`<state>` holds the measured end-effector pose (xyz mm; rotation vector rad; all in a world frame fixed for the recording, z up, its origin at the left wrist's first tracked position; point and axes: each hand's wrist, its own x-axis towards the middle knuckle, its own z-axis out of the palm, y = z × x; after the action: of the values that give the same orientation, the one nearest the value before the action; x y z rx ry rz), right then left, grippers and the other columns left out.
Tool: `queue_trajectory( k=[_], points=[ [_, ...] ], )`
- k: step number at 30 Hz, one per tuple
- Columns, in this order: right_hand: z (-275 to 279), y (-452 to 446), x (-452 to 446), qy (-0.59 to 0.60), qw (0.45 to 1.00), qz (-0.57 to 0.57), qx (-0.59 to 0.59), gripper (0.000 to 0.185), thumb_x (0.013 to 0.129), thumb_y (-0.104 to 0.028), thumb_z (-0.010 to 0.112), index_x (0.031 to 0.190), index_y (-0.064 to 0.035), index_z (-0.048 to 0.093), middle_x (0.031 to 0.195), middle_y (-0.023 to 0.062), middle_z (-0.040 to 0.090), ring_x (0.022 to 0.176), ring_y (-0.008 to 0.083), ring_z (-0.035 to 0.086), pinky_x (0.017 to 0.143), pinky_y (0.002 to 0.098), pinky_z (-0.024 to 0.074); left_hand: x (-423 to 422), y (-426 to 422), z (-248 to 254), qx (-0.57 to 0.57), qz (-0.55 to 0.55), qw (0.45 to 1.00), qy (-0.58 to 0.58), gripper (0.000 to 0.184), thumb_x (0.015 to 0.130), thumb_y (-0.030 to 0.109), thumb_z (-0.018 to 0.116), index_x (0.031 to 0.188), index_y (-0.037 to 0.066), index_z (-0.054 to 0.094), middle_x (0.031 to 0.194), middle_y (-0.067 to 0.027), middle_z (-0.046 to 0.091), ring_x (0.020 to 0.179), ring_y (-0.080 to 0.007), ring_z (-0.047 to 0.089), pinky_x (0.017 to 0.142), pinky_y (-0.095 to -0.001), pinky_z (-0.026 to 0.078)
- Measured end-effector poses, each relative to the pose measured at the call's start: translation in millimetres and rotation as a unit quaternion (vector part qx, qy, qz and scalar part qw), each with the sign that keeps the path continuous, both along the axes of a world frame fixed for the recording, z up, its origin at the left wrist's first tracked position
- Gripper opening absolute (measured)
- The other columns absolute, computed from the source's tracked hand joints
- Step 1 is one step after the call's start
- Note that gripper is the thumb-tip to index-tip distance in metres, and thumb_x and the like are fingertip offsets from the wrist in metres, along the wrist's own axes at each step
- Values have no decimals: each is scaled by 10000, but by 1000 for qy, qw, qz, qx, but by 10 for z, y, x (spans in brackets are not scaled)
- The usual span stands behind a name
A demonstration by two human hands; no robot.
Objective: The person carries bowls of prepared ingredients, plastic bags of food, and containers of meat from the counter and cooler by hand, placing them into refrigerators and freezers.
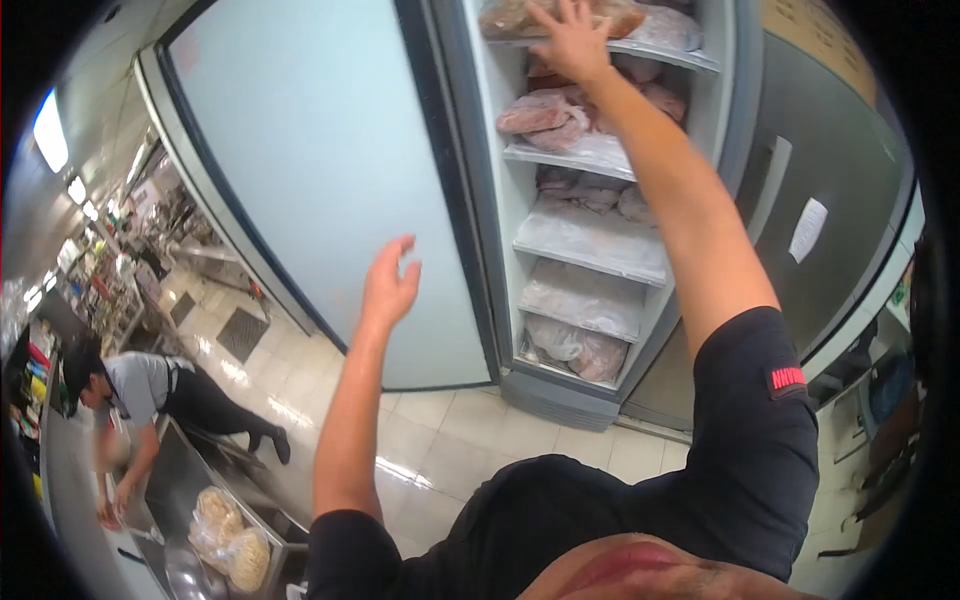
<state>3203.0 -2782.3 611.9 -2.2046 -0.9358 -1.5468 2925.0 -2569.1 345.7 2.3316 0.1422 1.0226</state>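
Apparently, bagged food [511, 19] lies against the right hand [578, 48].

I am wearing a red patch [787, 378] on my black right sleeve [748, 430], its blocky letters showing too small and slanted for me to be reading with certainty; to my right a white label [808, 230] is sticking to a grey door [850, 180], bearing faint marks I am failing to make out, and the brown cardboard [822, 42] is showing only illegible printing
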Motion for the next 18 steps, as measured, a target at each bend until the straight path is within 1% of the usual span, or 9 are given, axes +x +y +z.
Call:
queue_trajectory(
  k=[2, 3, 4, 6, 7, 8, 11, 14, 18],
  points=[
    [17, 180, 341, -81, 996, 20, 16, 635, 751, -360, 671, 1340, -261, 454, 1431, 232, 314, 1344, 417, 266, 1030, 707, 96, -228, -62, -610, -102, 12, 994, 28, 371, 824, 56, 597, 1192, 24, 553, 1179, -141, 604, 1087, -267, 583, 894, -354, 473],
    [23, 132, 345, -101, 990, -93, -11, 614, 771, -398, 648, 1340, -267, 460, 1458, 204, 301, 1347, 402, 272, 1006, 730, 101, -182, -105, -969, -166, 1, 986, 34, 372, 823, 55, 600, 1191, 26, 554, 1171, -135, 610, 1087, -263, 584, 890, -354, 474],
    [-66, 119, 400, -114, 989, -86, -28, 593, 777, -386, 643, 1327, -250, 469, 1440, 205, 319, 1330, 398, 290, 1001, 711, 122, -413, -329, -1486, -243, 23, 969, 44, 373, 821, 54, 603, 1191, 29, 556, 1163, -129, 615, 1087, -259, 585, 886, -355, 476],
    [-289, -334, 488, -129, 989, -53, -56, 551, 789, -363, 634, 1300, -216, 487, 1404, 207, 355, 1295, 390, 327, 991, 673, 163, -592, -675, -2128, -282, 38, 955, 79, 366, 816, 50, 600, 1179, 35, 560, 1150, -130, 618, 1072, -267, 592, 885, -363, 477],
    [-295, -409, 597, -139, 987, -27, -78, 531, 796, -351, 629, 1286, -199, 496, 1386, 207, 373, 1278, 386, 345, 986, 653, 183, -744, -703, -2427, -235, 45, 968, 74, 346, 816, 48, 571, 1161, 30, 561, 1138, -146, 618, 1053, -280, 597, 888, -369, 478],
    [-279, -406, 693, -148, 984, -1, -99, 511, 802, -339, 624, 1273, -182, 506, 1368, 208, 391, 1260, 382, 364, 981, 634, 204, -1015, -804, -2324, -252, 69, 961, 92, 325, 818, 71, 540, 1139, 30, 569, 1112, -164, 624, 1024, -294, 607, 876, -374, 484],
    [-476, -354, 527, -176, 976, 66, -106, 453, 820, -303, 610, 1232, -130, 533, 1313, 211, 445, 1208, 370, 419, 965, 576, 265, -2236, -1146, -2892, -362, 126, 911, 153, 322, 840, 89, 559, 1156, 28, 560, 1064, -155, 639, 973, -254, 620, 846, -351, 490],
    [-1049, 11, 281, -122, 975, 172, -67, 401, 839, -268, 595, 1192, -79, 561, 1259, 213, 499, 1156, 358, 474, 950, 518, 327, -3216, -1535, -3455, -487, 234, 830, 140, 321, 848, 113, 559, 1155, 23, 558, 1014, -144, 653, 922, -239, 625, 821, -345, 496],
    [-2828, 257, -474, 98, 935, 325, -104, 345, 864, -221, 576, 1137, -11, 597, 1187, 216, 571, 1087, 342, 547, 930, 441, 409, -4168, -2204, -3807, -531, 402, 737, 114, 309, 855, 141, 563, 1138, 16, 570, 986, -116, 658, 877, -193, 623, 763, -320, 502]
  ],
)
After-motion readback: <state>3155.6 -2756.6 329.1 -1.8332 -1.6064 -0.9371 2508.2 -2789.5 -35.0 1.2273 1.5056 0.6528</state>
